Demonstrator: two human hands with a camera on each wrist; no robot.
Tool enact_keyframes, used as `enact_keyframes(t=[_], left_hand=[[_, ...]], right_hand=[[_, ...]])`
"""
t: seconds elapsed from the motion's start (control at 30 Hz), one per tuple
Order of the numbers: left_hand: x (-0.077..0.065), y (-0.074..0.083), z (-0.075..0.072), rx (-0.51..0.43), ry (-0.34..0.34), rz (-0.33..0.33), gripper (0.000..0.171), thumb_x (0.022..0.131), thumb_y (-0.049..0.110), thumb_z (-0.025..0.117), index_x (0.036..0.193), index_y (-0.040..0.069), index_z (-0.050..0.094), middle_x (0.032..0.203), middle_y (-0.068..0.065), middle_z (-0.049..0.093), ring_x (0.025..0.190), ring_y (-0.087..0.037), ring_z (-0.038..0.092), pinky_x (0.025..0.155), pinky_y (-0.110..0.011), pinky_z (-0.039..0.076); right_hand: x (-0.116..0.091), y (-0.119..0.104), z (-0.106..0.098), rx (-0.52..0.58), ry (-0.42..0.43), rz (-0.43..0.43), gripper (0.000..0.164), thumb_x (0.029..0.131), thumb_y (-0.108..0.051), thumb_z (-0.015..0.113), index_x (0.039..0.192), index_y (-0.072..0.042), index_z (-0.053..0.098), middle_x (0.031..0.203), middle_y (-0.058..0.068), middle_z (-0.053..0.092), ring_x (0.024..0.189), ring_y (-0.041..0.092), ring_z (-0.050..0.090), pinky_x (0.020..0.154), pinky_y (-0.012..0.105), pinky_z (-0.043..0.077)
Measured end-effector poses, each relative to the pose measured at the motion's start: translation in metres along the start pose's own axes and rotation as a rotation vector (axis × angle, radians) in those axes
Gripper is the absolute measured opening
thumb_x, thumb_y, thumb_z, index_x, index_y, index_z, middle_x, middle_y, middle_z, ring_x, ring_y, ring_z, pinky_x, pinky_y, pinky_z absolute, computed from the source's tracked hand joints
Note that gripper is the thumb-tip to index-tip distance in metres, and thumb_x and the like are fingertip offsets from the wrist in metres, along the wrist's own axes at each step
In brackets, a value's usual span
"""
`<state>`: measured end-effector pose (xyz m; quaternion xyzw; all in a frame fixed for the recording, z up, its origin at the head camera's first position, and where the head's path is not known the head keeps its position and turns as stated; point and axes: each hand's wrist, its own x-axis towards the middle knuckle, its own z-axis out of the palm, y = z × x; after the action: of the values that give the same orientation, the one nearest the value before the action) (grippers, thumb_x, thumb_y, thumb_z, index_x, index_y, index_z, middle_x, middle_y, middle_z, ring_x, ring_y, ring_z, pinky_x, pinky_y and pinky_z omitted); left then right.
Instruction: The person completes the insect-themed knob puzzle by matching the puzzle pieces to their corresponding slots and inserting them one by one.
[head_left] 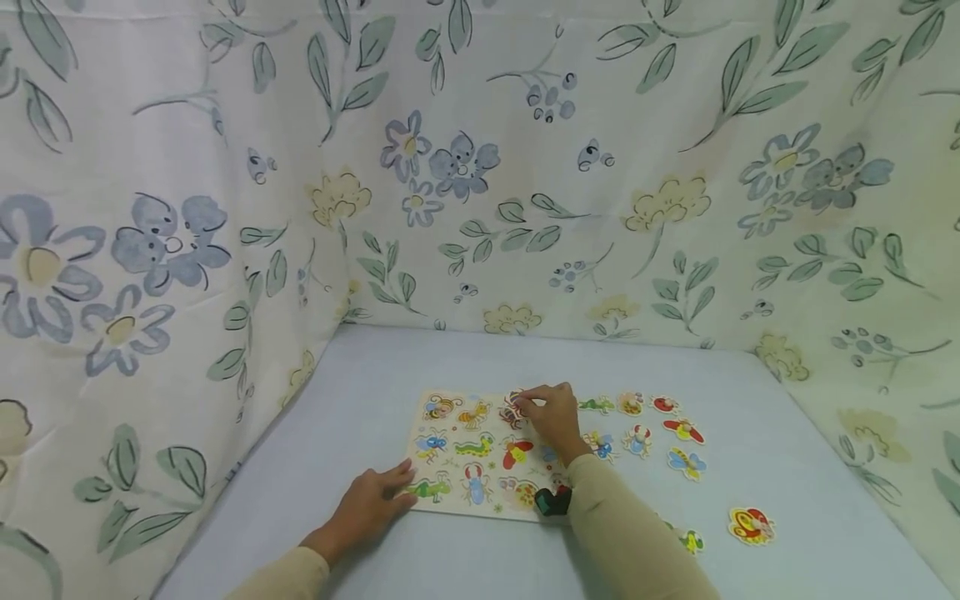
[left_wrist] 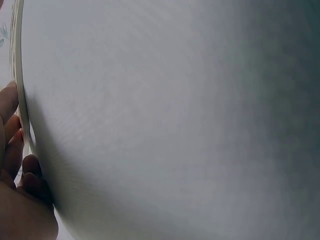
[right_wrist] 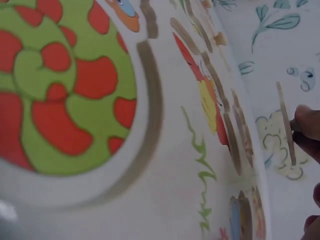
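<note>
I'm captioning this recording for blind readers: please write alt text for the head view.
A person's right grip pinches a puzzle piece above an insect puzzle board, while the left grip touches the board's left edge. More insect pieces lie to its right on a pale table, with floral cloth behind.

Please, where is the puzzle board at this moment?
In the head view, the puzzle board lies left of the loose pieces, touching the left hand.
</note>
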<state>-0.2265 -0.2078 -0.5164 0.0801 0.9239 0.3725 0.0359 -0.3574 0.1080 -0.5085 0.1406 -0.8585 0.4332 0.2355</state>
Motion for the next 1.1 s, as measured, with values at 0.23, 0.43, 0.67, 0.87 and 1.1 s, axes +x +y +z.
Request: enact_keyframes(t=[0.23, 0.43, 0.67, 0.87, 1.1], left_hand=[[0.0, 0.002, -0.001, 0.002, 0.018, 0.042, 0.043, 0.082, 0.024, 0.076, 0.12, 0.007, 0.067, 0.136, 0.0, 0.053, 0.125, -0.031, 0.049, 0.099, -0.051, 0.038], [0.0, 0.002, -0.003, -0.013, 0.001, 0.027, 0.043, 0.082, 0.025, 0.076, 0.121, 0.007, 0.066, 0.137, -0.002, 0.052, 0.128, -0.033, 0.045, 0.106, -0.058, 0.026], [-0.004, 0.002, -0.003, -0.012, -0.021, 0.036, 0.045, 0.083, 0.028, 0.075, 0.122, 0.007, 0.065, 0.138, -0.002, 0.051, 0.129, -0.035, 0.043, 0.104, -0.057, 0.031], [-0.005, 0.004, -0.001, 0.007, -0.016, 0.041, 0.045, 0.084, 0.027, 0.075, 0.122, 0.006, 0.065, 0.138, -0.001, 0.051, 0.125, -0.033, 0.049, 0.101, -0.054, 0.036], [-0.005, 0.001, -0.001, 0.024, 0.001, 0.038, 0.045, 0.083, 0.029, 0.075, 0.122, 0.007, 0.065, 0.138, 0.0, 0.051, 0.12, -0.031, 0.053, 0.101, -0.054, 0.036]], right_hand=[[-0.002, 0.001, 0.01, -0.117, -0.034, 0.132, 0.014, 0.079, -0.027, 0.081, 0.083, -0.013, 0.08, 0.081, 0.009, 0.062, 0.079, 0.028, 0.05, 0.068, 0.044, 0.045], [-0.002, -0.003, 0.014, -0.198, -0.087, 0.155, 0.01, 0.081, -0.028, 0.079, 0.08, -0.018, 0.08, 0.083, 0.004, 0.067, 0.082, 0.027, 0.05, 0.075, 0.046, 0.044], [-0.007, -0.003, 0.016, -0.236, -0.115, 0.179, 0.01, 0.081, -0.027, 0.079, 0.08, -0.017, 0.08, 0.08, 0.002, 0.068, 0.084, 0.029, 0.051, 0.077, 0.048, 0.043], [-0.01, 0.001, 0.016, -0.252, -0.093, 0.115, 0.008, 0.081, -0.027, 0.079, 0.078, -0.019, 0.08, 0.078, 0.001, 0.069, 0.078, 0.028, 0.05, 0.077, 0.052, 0.043], [-0.008, 0.003, 0.013, -0.202, -0.161, 0.109, 0.01, 0.083, -0.026, 0.078, 0.088, -0.018, 0.08, 0.088, 0.002, 0.072, 0.089, 0.032, 0.059, 0.082, 0.051, 0.047]])
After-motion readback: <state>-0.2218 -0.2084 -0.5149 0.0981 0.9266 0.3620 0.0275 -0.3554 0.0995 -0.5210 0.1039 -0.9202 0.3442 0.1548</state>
